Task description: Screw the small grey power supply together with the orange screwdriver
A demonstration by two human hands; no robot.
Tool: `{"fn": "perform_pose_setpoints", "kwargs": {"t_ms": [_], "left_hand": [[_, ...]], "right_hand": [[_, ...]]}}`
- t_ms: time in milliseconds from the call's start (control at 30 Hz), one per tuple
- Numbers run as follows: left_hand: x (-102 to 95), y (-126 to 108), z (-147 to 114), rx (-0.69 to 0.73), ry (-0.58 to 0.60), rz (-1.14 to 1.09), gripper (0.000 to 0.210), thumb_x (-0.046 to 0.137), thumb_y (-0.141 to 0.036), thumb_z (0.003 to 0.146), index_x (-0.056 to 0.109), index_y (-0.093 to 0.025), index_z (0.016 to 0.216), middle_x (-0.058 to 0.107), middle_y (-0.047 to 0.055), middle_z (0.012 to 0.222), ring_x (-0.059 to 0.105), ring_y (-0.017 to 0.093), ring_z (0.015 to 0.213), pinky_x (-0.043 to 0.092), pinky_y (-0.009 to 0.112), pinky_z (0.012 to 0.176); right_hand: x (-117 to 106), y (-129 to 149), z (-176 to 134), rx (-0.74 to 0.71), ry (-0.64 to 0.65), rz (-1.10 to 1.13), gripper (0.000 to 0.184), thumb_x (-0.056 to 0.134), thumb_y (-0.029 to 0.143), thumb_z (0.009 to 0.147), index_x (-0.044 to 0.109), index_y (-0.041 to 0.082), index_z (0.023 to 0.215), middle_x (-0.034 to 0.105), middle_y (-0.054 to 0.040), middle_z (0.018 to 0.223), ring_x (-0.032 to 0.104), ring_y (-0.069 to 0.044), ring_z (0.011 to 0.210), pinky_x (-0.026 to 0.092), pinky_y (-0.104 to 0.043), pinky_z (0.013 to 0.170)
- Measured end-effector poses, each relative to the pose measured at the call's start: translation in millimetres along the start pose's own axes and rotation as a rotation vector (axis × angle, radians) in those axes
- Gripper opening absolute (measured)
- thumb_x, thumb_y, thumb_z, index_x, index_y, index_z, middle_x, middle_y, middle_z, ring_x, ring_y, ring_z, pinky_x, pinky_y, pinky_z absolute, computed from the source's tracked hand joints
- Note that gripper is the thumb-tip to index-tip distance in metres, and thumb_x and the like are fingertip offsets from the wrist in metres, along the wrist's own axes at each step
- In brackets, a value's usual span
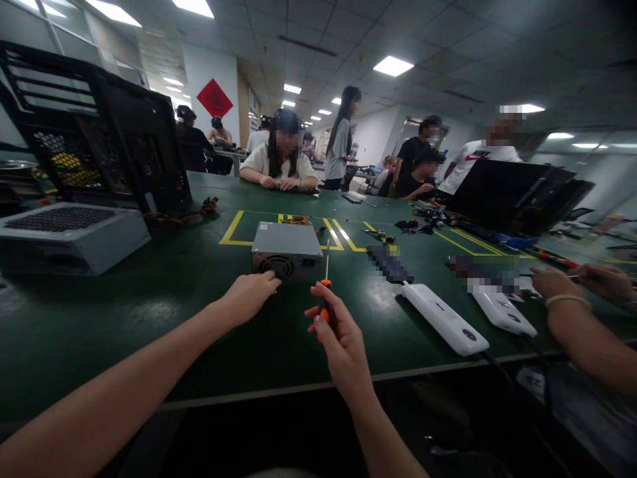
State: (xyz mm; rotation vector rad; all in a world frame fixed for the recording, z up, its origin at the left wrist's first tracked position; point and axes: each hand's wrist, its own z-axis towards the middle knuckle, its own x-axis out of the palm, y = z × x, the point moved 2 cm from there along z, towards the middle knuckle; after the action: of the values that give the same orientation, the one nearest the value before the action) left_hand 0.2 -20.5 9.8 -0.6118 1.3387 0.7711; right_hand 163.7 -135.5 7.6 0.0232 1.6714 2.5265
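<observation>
A grey computer power supply [288, 239] lies on the green table in front of me, its round fan grille and socket facing my side. My left hand [251, 295] is closed at its lower front edge, fingertips by the fan grille; part of the grip is hidden. To the right, my right hand [338, 332] is wrapped round the orange and black handle of a screwdriver [325, 302]. The thin metal shaft points up and away from me, in front of the power supply's right end; whether its tip touches the casing I cannot tell.
A black computer case [99, 133] and another power supply [74, 232] stand left. White power banks [445, 318] [502, 309] with phones lie right, beside a neighbour's hands [557, 285]. Cables [430, 216] lie farther back. Across the table [199, 358] sits another person [281, 156].
</observation>
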Motion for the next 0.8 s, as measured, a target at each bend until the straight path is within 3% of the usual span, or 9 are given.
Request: {"fn": "perform_pose_setpoints", "kwargs": {"t_ms": [100, 300, 433, 600, 800], "left_hand": [[1.7, 5.1, 1.1, -0.034, 0.002, -0.045, 0.029, 0.038, -0.023, 0.090, 0.059, -0.024, 0.110, 0.059, 0.006, 0.110, 0.063, 0.020, 0.089, 0.047, 0.029, 0.070], [3.6, 2.2, 2.9, -0.035, -0.021, -0.120, 0.028, 0.038, -0.029, 0.090, 0.060, -0.024, 0.108, 0.060, 0.004, 0.108, 0.062, 0.019, 0.088, 0.046, 0.028, 0.072], [6.9, -2.2, 5.4, -0.028, -0.049, -0.137, 0.027, 0.042, -0.035, 0.089, 0.063, -0.023, 0.100, 0.060, 0.003, 0.102, 0.061, 0.018, 0.089, 0.044, 0.026, 0.071], [8.7, -4.3, 6.4, 0.010, -0.051, -0.146, 0.026, 0.040, -0.030, 0.089, 0.065, -0.024, 0.093, 0.061, 0.002, 0.098, 0.061, 0.017, 0.089, 0.043, 0.025, 0.067], [10.1, 2.0, 5.6, 0.015, -0.084, -0.233, 0.029, 0.041, -0.029, 0.089, 0.060, -0.025, 0.111, 0.058, 0.002, 0.108, 0.059, 0.016, 0.092, 0.044, 0.025, 0.076]], "right_hand": [[0.4, -12.9, -0.8, 0.070, -0.074, 0.036, 0.039, 0.047, 0.029, 0.083, 0.048, 0.021, 0.121, 0.055, -0.0072, 0.110, 0.054, -0.010, 0.071, 0.048, -0.024, 0.063], [2.3, -19.5, -6.3, 0.122, -0.092, -0.015, 0.035, 0.047, 0.033, 0.084, 0.052, 0.018, 0.116, 0.058, -0.0027, 0.083, 0.047, -0.009, 0.061, 0.042, -0.023, 0.058], [2.6, -15.1, -7.3, 0.110, -0.092, -0.050, 0.034, 0.047, 0.034, 0.084, 0.052, 0.018, 0.114, 0.057, -0.0020, 0.080, 0.047, -0.010, 0.060, 0.041, -0.023, 0.057], [2.2, -15.1, -8.2, 0.101, -0.091, -0.069, 0.032, 0.047, 0.034, 0.084, 0.054, 0.018, 0.111, 0.058, -0.0034, 0.084, 0.049, -0.010, 0.063, 0.043, -0.024, 0.061], [1.3, -16.1, -9.8, 0.092, -0.089, -0.071, 0.031, 0.048, 0.034, 0.084, 0.055, 0.019, 0.110, 0.059, -0.0043, 0.091, 0.052, -0.011, 0.067, 0.044, -0.025, 0.063]]}}
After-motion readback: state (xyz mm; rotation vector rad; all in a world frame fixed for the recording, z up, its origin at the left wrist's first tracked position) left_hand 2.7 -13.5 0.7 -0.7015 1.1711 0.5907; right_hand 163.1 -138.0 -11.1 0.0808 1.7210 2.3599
